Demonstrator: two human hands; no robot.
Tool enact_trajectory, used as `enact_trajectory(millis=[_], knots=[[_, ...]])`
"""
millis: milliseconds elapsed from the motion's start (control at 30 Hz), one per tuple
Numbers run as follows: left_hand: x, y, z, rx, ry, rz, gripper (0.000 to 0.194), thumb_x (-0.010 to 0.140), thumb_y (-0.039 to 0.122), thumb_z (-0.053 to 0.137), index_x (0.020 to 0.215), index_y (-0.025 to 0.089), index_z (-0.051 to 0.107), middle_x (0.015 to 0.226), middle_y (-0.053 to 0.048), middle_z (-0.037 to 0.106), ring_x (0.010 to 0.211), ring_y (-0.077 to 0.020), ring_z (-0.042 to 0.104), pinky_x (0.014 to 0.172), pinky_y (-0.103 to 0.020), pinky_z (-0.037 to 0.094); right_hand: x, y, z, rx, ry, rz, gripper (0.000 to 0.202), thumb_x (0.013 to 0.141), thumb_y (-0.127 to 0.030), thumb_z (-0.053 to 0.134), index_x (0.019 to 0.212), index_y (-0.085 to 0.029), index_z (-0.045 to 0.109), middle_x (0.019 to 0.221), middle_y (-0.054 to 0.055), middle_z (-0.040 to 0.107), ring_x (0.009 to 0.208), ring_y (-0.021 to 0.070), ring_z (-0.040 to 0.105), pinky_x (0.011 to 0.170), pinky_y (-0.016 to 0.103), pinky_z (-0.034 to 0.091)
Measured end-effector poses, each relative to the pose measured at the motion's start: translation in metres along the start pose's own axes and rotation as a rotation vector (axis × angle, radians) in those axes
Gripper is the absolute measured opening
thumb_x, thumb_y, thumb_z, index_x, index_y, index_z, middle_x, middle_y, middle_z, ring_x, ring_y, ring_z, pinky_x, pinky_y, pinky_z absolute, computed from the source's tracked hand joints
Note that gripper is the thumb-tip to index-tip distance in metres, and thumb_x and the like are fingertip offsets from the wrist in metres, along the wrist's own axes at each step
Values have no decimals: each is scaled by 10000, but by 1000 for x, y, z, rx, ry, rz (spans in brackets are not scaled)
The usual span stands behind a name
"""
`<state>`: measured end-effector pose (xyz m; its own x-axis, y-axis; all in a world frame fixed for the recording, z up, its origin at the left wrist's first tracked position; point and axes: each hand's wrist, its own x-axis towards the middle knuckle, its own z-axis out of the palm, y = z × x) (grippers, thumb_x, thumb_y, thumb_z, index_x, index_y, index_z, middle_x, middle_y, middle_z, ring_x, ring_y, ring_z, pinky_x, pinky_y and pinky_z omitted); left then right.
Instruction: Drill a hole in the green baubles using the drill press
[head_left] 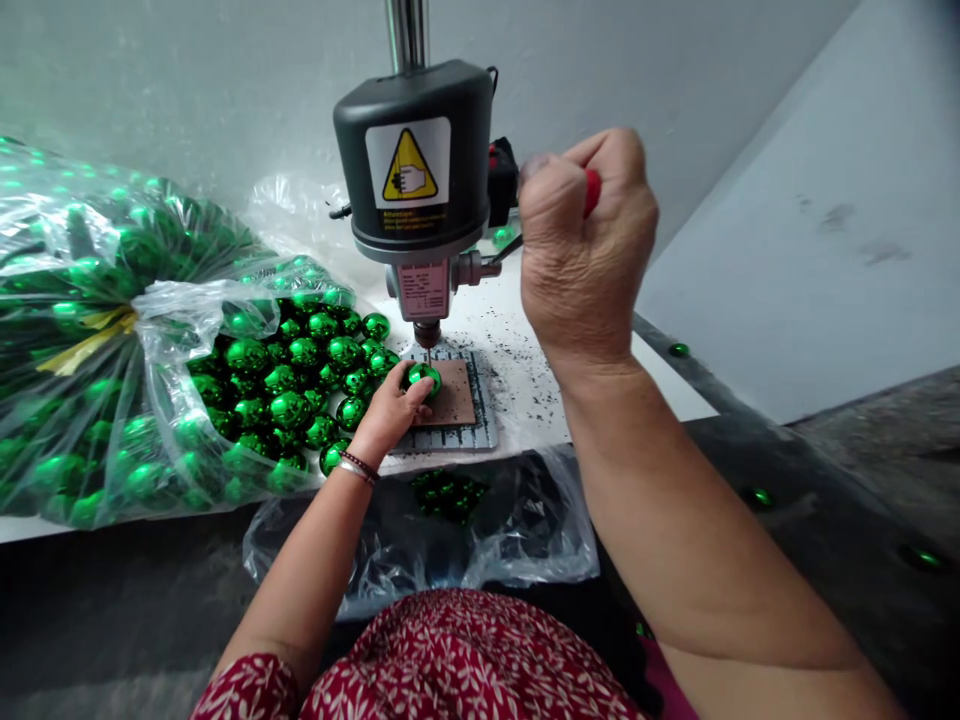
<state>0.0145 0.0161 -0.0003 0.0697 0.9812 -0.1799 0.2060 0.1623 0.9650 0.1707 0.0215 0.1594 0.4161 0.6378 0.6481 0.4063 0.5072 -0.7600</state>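
Under the chuck of a bench drill press [412, 170], my left hand [390, 408] grips a shiny green ball ornament [424, 378] between thumb and fingers. The ball sits on a square brown board [454, 395] over the grey slotted base [480, 430]. A thin drill bit [430, 352] points down at the top of the ball; whether it has entered the ball I cannot tell. My right hand [589, 240] is raised beside the drill head, its fingers wrapped round the red-tipped feed lever [592, 192].
A large clear plastic bag [150, 320] of green balls fills the left, with many loose balls [292, 410] spilling toward the base. Dark shavings lie on the white tabletop [517, 370]. Below the table edge hangs an open plastic bag [525, 520] with green balls inside. Several balls lie on the floor.
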Motion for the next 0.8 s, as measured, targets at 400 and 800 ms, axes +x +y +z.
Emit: enact_trajectory(millis=[400, 800], knots=[[-2, -2, 2, 264, 48, 200, 519, 747, 357, 682, 1225, 166, 615, 862, -17, 676, 742, -144, 605, 739, -256, 495, -12, 2, -9, -76, 7, -47, 257, 831, -341, 510, 742, -113, 429, 633, -72, 382, 601, -32, 319, 630, 129, 286], [2, -6, 10, 260, 69, 173, 532, 731, 379, 692, 1220, 187, 605, 883, -6, 671, 733, -135, 593, 731, -256, 507, -28, 9, -17, -149, 21, -61, 284, 788, -417, 520, 762, -135, 497, 627, -56, 448, 567, -13, 361, 559, 138, 310]])
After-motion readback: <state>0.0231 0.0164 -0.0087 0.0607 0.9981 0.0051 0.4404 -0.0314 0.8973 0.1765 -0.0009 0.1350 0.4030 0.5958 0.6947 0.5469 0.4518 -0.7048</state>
